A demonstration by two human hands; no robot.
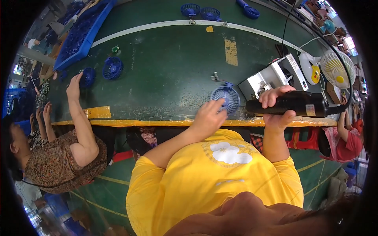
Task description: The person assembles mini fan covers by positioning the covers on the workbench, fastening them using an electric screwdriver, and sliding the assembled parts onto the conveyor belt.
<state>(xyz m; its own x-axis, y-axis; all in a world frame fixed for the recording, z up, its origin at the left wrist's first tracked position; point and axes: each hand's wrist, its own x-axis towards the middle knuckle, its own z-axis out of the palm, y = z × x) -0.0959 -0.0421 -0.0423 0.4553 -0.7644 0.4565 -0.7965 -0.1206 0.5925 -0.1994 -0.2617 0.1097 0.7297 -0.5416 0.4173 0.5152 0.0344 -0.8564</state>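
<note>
My left hand (pixel 209 118) rests at the near left side of a round blue fan housing (pixel 231 98), its fingers bent over the ribbed grille. The housing is at the table's front edge, and a small metal part (pixel 215 76) on a wire shows just beyond it. In my right hand (pixel 277 107) is a black electric screwdriver (pixel 291 104), held sideways with fingers over it and thumb below. Its narrow end points left at the housing, and a thick black cord leaves its other end. The tip is too small to make out clearly.
A metal box-like fixture (pixel 271 76) stands beyond the screwdriver, with a white and yellow fan (pixel 338 70) to its right. Several blue fan housings (pixel 113 68) lie on the green table (pixel 165 74). At left a co-worker's hand (pixel 73 88) is near one, below a blue tray (pixel 87 45).
</note>
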